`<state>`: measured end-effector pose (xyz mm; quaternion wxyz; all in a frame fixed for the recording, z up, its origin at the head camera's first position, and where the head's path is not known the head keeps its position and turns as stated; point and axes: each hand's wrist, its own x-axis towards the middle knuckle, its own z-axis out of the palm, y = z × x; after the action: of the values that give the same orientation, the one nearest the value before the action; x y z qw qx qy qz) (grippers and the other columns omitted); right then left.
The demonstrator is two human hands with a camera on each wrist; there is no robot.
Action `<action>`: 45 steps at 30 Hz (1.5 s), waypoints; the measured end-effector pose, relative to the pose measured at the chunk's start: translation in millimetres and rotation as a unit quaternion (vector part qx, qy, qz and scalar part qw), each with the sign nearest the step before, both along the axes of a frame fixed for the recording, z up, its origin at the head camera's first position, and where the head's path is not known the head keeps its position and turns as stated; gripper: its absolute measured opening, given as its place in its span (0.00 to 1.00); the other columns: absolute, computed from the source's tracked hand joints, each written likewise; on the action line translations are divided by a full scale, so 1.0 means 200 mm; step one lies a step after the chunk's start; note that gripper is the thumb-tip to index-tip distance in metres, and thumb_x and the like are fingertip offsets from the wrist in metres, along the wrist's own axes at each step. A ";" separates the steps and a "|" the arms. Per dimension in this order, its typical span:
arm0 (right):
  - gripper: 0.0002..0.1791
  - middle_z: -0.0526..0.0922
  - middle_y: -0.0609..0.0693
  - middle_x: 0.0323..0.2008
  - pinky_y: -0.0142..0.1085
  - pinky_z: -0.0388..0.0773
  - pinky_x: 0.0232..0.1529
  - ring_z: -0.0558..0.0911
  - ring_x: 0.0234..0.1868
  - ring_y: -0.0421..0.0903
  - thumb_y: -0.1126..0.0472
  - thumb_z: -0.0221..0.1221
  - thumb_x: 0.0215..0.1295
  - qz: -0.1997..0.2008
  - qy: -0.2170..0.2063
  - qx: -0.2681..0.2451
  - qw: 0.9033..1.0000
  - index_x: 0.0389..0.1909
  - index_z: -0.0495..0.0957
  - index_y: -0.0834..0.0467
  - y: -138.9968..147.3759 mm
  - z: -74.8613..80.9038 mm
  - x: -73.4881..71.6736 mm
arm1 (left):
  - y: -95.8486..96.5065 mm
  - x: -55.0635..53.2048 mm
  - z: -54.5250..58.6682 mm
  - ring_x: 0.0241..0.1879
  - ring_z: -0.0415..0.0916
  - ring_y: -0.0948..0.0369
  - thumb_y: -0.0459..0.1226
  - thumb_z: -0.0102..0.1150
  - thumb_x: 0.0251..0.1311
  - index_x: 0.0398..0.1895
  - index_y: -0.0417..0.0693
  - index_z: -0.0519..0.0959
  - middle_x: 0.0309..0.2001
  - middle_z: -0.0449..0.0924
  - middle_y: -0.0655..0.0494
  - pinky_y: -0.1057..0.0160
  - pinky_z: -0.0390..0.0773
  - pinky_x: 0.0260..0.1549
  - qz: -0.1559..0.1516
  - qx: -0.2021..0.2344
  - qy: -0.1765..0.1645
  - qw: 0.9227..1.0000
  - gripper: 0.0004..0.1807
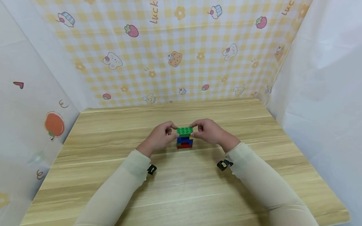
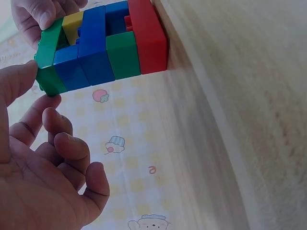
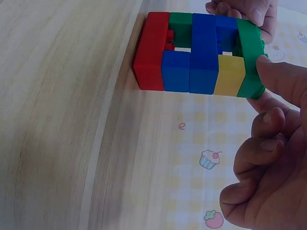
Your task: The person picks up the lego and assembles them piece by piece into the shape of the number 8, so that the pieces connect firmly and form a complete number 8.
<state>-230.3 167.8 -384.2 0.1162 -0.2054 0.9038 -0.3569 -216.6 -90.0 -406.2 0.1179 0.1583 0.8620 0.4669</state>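
A small tower of toy building bricks stands on the table, topped by a long green brick (image 1: pixel 184 130) with its studs up. My left hand (image 1: pixel 159 137) pinches this green brick's left end between thumb and forefinger. At its right end, my right hand (image 1: pixel 210 133) pinches it the same way. The right wrist view shows a red brick (image 3: pixel 151 52) at the base. Above it sit a short blue brick (image 3: pixel 175 72) and a short green brick (image 2: pixel 123 55), then a long blue brick (image 3: pixel 204 52). A yellow brick (image 3: pixel 230 75) and another short blue brick (image 2: pixel 72 67) lie directly under the top brick.
The wood-grain table (image 1: pixel 181 194) extends around the tower. Behind it hangs a yellow checked cloth (image 1: pixel 158 62) with cartoon prints, and white sheets (image 1: pixel 325 94) close off both sides. Black devices (image 1: pixel 223 164) are strapped at both wrists.
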 end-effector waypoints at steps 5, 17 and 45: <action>0.20 0.71 0.47 0.21 0.37 0.68 0.28 0.68 0.22 0.44 0.57 0.68 0.72 0.003 0.000 0.002 1.000 0.62 0.84 0.57 -0.01 0.00 -0.01 | 0.00 0.00 0.01 0.28 0.66 0.55 0.42 0.64 0.73 0.61 0.54 0.77 0.36 0.69 0.51 0.59 0.68 0.30 0.007 -0.012 -0.003 1.000 0.17; 0.17 0.72 0.47 0.22 0.37 0.68 0.28 0.69 0.22 0.45 0.55 0.64 0.76 0.002 -0.014 0.004 1.000 0.60 0.84 0.57 -0.02 -0.01 -0.08 | 0.01 0.01 0.00 0.26 0.66 0.55 0.46 0.71 0.67 0.77 0.63 0.68 0.37 0.72 0.52 0.58 0.67 0.26 0.017 -0.130 0.059 0.990 0.37; 0.18 0.85 0.53 0.49 0.45 0.76 0.54 0.77 0.49 0.50 0.52 0.54 0.82 0.013 -0.098 0.007 0.995 0.55 0.83 0.61 -0.04 -0.11 -0.16 | 0.10 0.07 -0.04 0.57 0.75 0.47 0.54 0.85 0.46 0.84 0.61 0.57 0.60 0.79 0.46 0.39 0.68 0.63 0.003 -0.340 0.083 0.937 0.63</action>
<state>-262.4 160.3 -406.2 0.2096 -0.1802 0.8879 -0.3678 -202.8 -70.7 -415.1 0.0909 0.1449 0.9764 0.1317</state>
